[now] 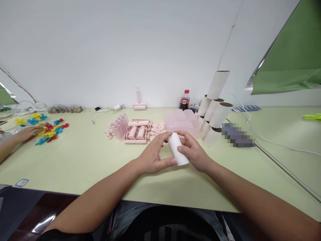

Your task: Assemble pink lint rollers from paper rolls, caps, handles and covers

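Observation:
A white lint roller refill point(177, 150) is held tilted above the near part of the table, between my two hands. My left hand point(155, 154) grips it from the left, thumb at its lower end and fingers at its top. From the right, my right hand point(195, 152) is closed on it, thumb across its side. Just beyond my hands lie pink roller frames point(136, 132) in a stack, pink round caps point(156, 129) and clear pink handles point(119, 127). Pink translucent cases point(179, 120) sit behind the roll.
Stacked white rolls point(213, 112) rise at the right, near a pixelated object point(237, 135) and cables. A cola bottle point(185, 100) and an upright pink lint roller point(139, 103) stand by the wall. At far left, another person's hand point(30, 132) touches colourful plastic pieces point(51, 132).

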The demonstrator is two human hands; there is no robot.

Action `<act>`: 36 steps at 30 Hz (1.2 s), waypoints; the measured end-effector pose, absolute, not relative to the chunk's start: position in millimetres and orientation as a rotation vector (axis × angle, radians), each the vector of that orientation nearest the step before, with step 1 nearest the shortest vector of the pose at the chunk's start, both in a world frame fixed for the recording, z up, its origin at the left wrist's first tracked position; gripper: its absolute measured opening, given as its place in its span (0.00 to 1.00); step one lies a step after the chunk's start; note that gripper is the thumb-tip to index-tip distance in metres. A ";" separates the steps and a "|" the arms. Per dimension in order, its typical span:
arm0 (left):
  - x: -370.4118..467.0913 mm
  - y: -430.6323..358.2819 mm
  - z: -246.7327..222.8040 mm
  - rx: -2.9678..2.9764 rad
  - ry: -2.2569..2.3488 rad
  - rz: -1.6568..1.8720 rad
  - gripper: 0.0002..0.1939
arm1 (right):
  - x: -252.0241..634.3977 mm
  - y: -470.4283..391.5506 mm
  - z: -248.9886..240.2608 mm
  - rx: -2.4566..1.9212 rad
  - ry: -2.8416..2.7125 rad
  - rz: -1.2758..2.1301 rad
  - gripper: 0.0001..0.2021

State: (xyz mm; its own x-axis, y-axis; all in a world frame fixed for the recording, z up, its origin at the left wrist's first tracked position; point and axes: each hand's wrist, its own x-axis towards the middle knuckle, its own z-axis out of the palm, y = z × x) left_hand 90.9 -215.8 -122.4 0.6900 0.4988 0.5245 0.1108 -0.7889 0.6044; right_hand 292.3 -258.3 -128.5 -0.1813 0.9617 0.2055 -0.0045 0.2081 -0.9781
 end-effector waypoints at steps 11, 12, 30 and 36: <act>104.2 -218.7 -131.8 2.342 0.767 0.839 0.32 | 289.9 -253.7 -128.5 -1.104 -0.927 1.675 0.12; 105.3 -218.6 -131.5 2.300 0.797 0.855 0.29 | 289.7 -253.3 -129.7 -1.101 -0.939 1.717 0.13; 103.5 -207.0 -132.0 1.874 0.844 0.831 0.24 | 288.2 -254.5 -135.7 -0.997 -1.612 1.121 0.23; 103.3 -207.6 -134.6 2.022 0.857 0.741 0.25 | 291.5 -249.7 -141.6 -1.040 -1.620 1.138 0.22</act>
State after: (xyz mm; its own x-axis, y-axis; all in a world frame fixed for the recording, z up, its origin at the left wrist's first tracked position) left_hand 103.3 -207.6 -134.6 0.5988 0.7763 0.1971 0.3070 -0.4498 0.8387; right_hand 291.5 -249.7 -141.6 -0.2677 0.9452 0.1868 0.1451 0.2312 -0.9620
